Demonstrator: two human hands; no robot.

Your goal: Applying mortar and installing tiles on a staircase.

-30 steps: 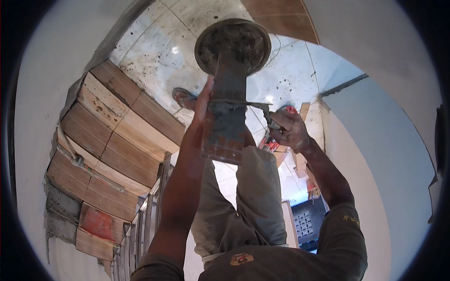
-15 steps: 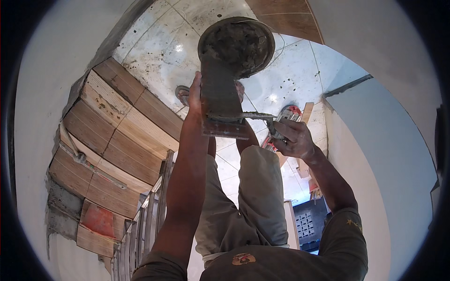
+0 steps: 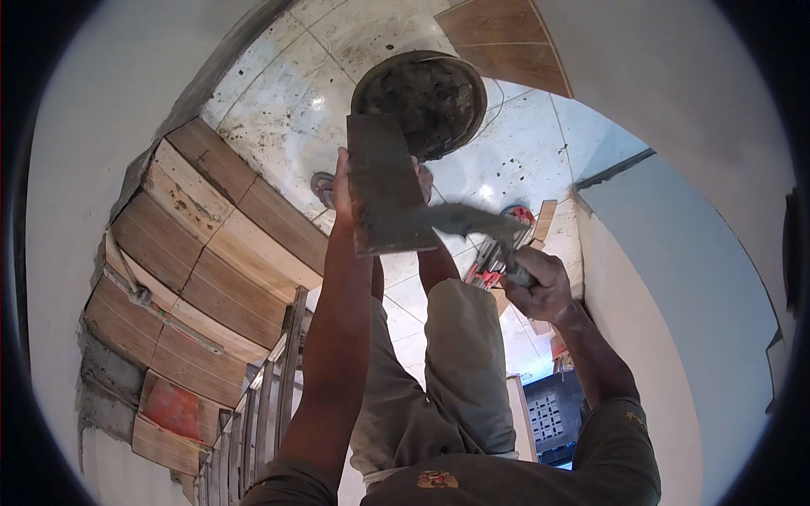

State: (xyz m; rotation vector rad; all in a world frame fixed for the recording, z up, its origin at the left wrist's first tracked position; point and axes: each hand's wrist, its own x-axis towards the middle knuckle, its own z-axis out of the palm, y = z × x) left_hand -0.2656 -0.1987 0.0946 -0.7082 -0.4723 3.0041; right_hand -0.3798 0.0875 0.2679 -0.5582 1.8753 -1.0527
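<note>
My left hand (image 3: 342,187) grips a long tile (image 3: 384,181) along its left edge; grey mortar coats the face turned up toward me. In my right hand (image 3: 544,285) is a trowel (image 3: 474,222), fingers wrapped round its handle. Its mortar-smeared blade is blurred by motion and sits at the tile's right edge, near the lower end; whether they touch I cannot tell. Beyond the tile, a round tub (image 3: 422,101) of wet grey mortar stands on the floor, its near left part hidden behind the tile.
Wood-look tiled steps (image 3: 228,278) descend on the left beside a metal railing (image 3: 274,396). A red-and-grey tool (image 3: 489,261) lies on the splattered white floor (image 3: 287,110) behind my right hand. Another wood-look tile (image 3: 506,42) is at the far right. Pale walls (image 3: 675,253) curve along the right.
The trowel has moved off the tile's lower end to the right, and its blade has turned. My right hand has shifted right and slightly lower. The tile stays in my left hand.
</note>
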